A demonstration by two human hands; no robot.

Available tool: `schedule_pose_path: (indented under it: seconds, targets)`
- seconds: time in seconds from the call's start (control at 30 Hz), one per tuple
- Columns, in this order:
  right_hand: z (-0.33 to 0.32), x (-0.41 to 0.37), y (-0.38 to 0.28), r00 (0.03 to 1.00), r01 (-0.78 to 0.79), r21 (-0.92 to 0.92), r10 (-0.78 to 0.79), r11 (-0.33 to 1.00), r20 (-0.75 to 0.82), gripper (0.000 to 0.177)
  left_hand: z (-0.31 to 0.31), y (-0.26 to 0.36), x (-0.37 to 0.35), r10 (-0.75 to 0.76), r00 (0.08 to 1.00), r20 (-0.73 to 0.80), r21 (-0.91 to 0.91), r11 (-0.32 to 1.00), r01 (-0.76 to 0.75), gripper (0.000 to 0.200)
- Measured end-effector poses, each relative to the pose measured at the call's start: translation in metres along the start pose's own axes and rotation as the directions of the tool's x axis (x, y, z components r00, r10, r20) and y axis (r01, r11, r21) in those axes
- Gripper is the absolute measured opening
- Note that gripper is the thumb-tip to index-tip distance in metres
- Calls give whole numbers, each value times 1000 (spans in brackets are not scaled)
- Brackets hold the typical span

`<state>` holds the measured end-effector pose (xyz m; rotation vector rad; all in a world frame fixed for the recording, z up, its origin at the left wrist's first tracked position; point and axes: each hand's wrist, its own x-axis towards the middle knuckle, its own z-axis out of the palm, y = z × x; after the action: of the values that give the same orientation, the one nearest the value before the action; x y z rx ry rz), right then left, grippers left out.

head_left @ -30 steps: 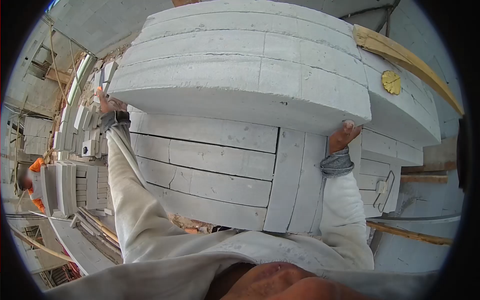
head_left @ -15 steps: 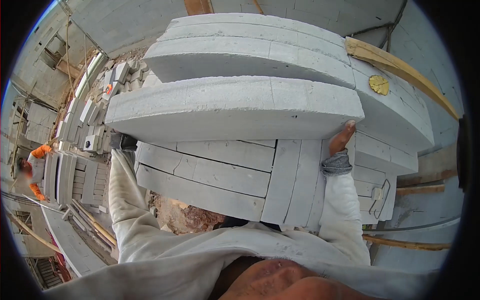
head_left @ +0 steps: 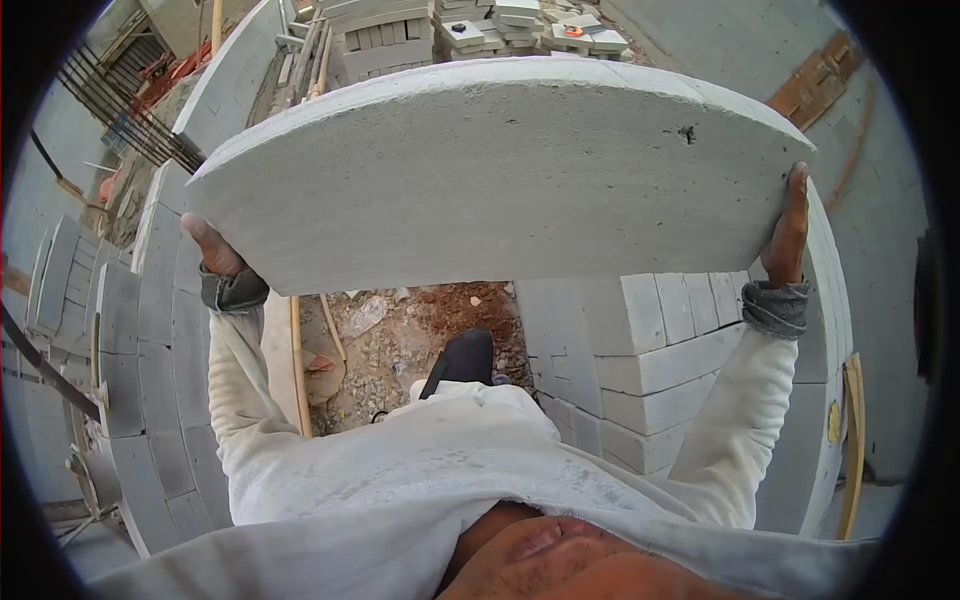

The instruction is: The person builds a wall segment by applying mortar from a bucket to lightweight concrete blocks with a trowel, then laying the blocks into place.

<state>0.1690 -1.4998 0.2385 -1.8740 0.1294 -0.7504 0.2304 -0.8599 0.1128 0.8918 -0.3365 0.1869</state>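
A long pale grey block [head_left: 490,180] spans the view, held up between my two hands above the ground. My left hand [head_left: 212,245] presses on its left end, the fingers mostly hidden by the block. At the right end, my right hand [head_left: 789,228] grips the edge, with its thumb side showing. Several stacked blocks [head_left: 665,370] stand below the raised block on the right, and rubble-covered ground [head_left: 400,330] shows beneath it.
A block stack [head_left: 150,330] rises at the left, with steel bars [head_left: 125,115] behind it. More block piles [head_left: 390,45] lie ahead. A wooden strip [head_left: 852,445] and a yellow leaf [head_left: 834,422] are at the right.
The long block has been lifted away from the stack in both hands. The view has turned, so the stacks lie to the sides and the ground shows below.
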Motion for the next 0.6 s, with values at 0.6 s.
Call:
schedule_pose_path:
  seconds: [0.6]
  targets:
    - [714,-306,166,-427,374,-568,680,733,596,87,-267,88,-572,-486,122,-865,-406,822,399,61]
